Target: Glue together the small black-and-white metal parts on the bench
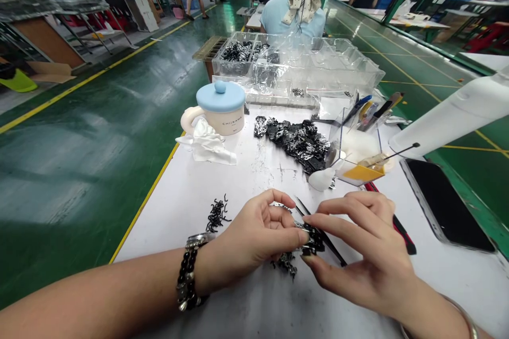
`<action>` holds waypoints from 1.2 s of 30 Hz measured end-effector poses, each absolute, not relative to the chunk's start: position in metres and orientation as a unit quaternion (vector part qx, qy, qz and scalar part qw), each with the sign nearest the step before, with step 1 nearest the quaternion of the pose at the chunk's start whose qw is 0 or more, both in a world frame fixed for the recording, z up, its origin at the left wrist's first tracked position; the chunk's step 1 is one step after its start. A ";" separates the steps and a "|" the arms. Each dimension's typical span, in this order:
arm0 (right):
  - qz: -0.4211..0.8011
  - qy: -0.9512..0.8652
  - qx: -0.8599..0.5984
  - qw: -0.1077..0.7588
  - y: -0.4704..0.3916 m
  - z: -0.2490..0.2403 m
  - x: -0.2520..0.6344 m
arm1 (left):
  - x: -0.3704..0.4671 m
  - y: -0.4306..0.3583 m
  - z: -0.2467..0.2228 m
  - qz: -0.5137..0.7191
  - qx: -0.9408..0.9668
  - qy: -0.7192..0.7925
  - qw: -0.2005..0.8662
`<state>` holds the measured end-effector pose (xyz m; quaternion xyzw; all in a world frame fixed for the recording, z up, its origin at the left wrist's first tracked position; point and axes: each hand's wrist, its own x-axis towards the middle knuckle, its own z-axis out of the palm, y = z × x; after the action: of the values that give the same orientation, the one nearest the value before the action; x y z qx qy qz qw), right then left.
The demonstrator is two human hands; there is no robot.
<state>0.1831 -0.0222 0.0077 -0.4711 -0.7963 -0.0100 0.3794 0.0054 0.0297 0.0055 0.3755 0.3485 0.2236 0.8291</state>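
Note:
My left hand (pixel 258 228), with a watch and a beaded bracelet at its wrist, is closed on a small black part with shiny metal bits (pixel 314 241). From the right, the thumb and fingers of my right hand (pixel 360 243) pinch the same part. Dark tweezers (pixel 333 249) lie slantwise on the table just beyond and under the part. Partly hidden below my left hand is a little pile of tiny dark pieces (pixel 287 264). Left of that hand sits a heap of small curved black pieces (pixel 217 215).
Farther back on the white table (pixel 167 212) lies a pile of black parts (pixel 298 140). A lidded mug (pixel 225 108) and crumpled tissue (pixel 209 143) stand left. At right are a pen holder (pixel 353 143), a phone (pixel 449 204) and a white cylinder (pixel 453 108). Clear bins (pixel 318 69) line the back.

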 end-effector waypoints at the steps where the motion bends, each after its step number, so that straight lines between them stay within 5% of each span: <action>1: -0.009 -0.796 -0.471 0.379 -0.022 0.007 0.184 | 0.006 0.029 0.005 0.224 0.377 0.346 0.830; 26: 0.040 -0.812 -0.449 0.370 -0.021 0.005 0.188 | 0.006 0.031 0.003 0.156 0.302 0.303 0.890; 36: 0.221 -0.774 -0.437 0.402 -0.023 0.002 0.194 | 0.007 0.026 0.000 0.212 0.280 0.156 0.923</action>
<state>0.1937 -0.0232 0.0021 -0.4371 -0.7738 0.2211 0.4016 0.0067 0.0265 -0.0005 0.2798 0.1559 0.2123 0.9232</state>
